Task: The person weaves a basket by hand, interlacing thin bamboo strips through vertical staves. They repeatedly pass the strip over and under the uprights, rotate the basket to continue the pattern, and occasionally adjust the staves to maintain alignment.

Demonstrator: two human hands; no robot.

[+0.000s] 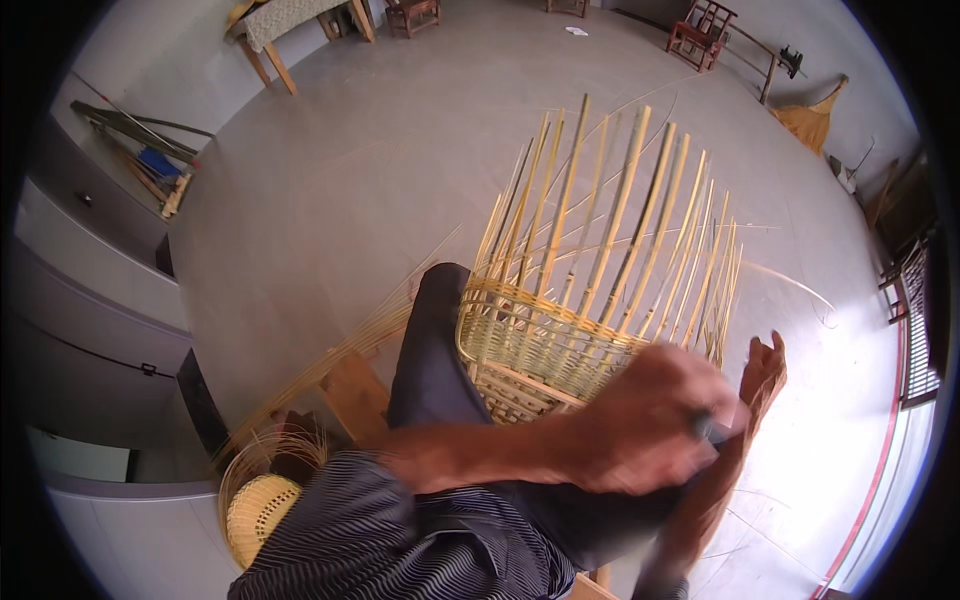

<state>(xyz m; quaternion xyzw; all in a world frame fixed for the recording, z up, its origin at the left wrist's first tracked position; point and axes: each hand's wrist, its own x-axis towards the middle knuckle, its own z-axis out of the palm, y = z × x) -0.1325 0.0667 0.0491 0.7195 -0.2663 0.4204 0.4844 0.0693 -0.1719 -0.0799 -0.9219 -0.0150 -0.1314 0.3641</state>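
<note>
My left hand (652, 420), blurred, reaches across my lap in front of the basket's near right side. It is closed like a fist around a small dark object (701, 424), too blurred to name. My right hand (763, 367) is raised beyond the basket's right end, fingers bent and apart, with nothing visible in it. An unfinished woven bamboo basket (540, 322) lies tilted on my lap. Tall bamboo stakes (600, 255) rise from its woven wall, and a yellower band (555, 306) runs along the top of the weave. My left hand hides its lower right part.
Long bamboo strips (330, 367) lie at my left beside a wooden board (358, 394). A round woven basket (262, 514) stands lower left with coiled thin strips. Loose strips trail over the floor (315, 195). A covered table (289, 22) and wooden chair (697, 37) stand farther off.
</note>
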